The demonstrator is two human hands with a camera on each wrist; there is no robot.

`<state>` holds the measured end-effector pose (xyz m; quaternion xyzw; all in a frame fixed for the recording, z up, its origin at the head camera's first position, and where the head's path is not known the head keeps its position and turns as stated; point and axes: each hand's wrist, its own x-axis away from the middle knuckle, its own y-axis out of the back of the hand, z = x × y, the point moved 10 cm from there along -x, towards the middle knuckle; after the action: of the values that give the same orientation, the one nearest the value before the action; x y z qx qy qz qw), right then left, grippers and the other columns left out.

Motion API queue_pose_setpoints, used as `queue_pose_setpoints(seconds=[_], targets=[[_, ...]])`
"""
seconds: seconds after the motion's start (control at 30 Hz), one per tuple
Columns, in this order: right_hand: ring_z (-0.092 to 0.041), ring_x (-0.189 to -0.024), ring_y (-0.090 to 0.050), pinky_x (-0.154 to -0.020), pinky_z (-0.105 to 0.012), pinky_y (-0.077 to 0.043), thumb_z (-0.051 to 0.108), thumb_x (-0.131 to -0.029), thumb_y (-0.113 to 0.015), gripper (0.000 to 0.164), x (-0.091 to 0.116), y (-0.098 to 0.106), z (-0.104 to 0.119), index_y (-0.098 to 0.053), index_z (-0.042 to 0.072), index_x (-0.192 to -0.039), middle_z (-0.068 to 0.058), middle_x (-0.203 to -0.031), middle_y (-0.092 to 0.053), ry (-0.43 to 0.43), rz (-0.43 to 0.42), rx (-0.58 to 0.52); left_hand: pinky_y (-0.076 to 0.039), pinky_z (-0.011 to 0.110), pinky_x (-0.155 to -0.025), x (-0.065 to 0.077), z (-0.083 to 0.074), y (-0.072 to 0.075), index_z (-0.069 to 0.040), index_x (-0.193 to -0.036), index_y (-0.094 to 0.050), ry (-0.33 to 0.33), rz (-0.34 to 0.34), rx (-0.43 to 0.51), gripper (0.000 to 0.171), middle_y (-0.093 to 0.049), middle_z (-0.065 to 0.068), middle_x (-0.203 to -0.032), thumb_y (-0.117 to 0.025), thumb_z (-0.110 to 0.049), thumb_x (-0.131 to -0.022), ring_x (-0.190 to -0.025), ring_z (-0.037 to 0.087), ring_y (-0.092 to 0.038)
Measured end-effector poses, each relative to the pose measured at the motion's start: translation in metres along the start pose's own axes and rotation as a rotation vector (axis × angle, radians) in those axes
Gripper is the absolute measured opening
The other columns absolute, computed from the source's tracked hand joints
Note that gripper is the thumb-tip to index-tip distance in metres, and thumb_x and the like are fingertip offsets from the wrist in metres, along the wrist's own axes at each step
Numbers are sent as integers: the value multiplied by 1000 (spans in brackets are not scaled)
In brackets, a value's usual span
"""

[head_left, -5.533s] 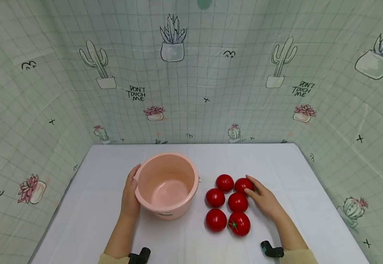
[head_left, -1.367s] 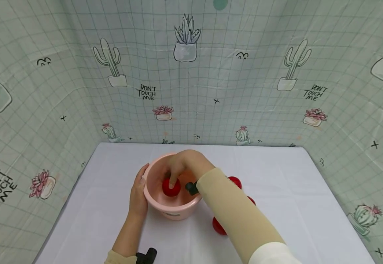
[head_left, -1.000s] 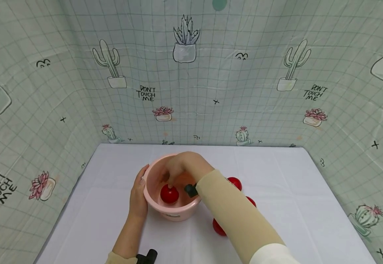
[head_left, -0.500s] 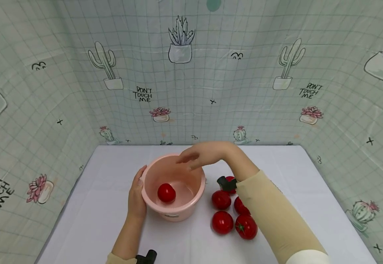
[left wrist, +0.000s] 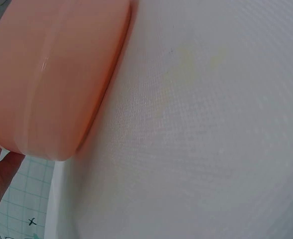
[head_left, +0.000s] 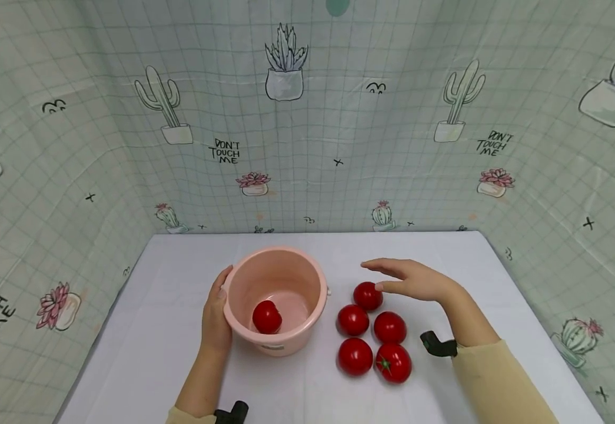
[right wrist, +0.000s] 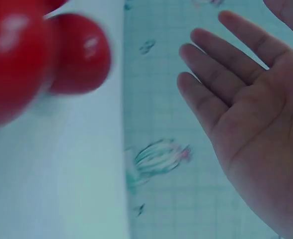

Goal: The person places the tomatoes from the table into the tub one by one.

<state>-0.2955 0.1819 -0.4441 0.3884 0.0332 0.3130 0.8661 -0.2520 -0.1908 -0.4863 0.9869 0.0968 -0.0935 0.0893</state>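
My left hand [head_left: 217, 321] holds the left side of a pink plastic bucket [head_left: 315, 315], its fingers along the outer wall below the rim. In the left wrist view, the bucket's side [left wrist: 47, 74] fills the upper left, with fingertips [left wrist: 9, 167] against it. One red tomato [head_left: 267, 317] lies on the bucket's floor. To the right, my right hand [head_left: 418, 280] hovers with spread fingers by the farthest tomato [head_left: 368, 295] of a loose group; its thumb overlaps that tomato's edge in the head view. The right wrist view shows the palm [right wrist: 266, 129] with nothing in it.
Several more tomatoes stand close together on the white-covered table [head_left: 180, 282], among them one with a green stem top [head_left: 394, 363] nearest the front. A patterned cloth [head_left: 333, 118] hangs behind and along both sides of the table.
My right hand has let go of the tomato inside the bucket, risen out and moved right to the tomatoes on the table. My left hand has stayed at the bucket.
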Motion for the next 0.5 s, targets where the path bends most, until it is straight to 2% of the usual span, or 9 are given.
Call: queue_pose_setpoints(seconds=[0.13, 0.23, 0.37, 0.5], targets=[[-38, -142, -40, -111, -61, -36, 38, -94, -63, 58, 24, -13, -36, -45, 27, -148, -5, -153, -46, -43, -49, -101, -29, 47, -118, -2, -1, 0, -34, -147, -44, 0, 6, 0, 49, -44, -14, -152, -26, -42, -103, -144, 11, -36], [-41, -144, -36, -110, -62, -36, 36, -94, -63, 60, 37, -27, -56, -43, 24, -149, -11, -155, -43, -71, -69, -169, -34, 34, -114, -4, -1, 1, -34, -147, -44, 14, 13, 16, 48, -45, -13, -152, -27, -41, -102, -143, 10, -36], [-42, -144, -35, -108, -61, -38, 38, -92, -65, 63, 49, -46, -74, -42, 24, -149, -14, -155, -42, -105, -85, -205, -37, 16, -105, -8, 2, 1, -31, -147, -45, 53, 36, 40, 49, -45, -10, -152, -29, -40, -102, -141, 9, -38], [-40, -144, -35, -109, -59, -39, 39, -91, -67, 65, 55, -56, -84, -43, 23, -149, -13, -154, -43, -114, -109, -226, -41, 12, -100, -12, 5, 0, -24, -148, -45, 81, 73, 122, 51, -47, -7, -150, -31, -39, -101, -136, 8, -42]])
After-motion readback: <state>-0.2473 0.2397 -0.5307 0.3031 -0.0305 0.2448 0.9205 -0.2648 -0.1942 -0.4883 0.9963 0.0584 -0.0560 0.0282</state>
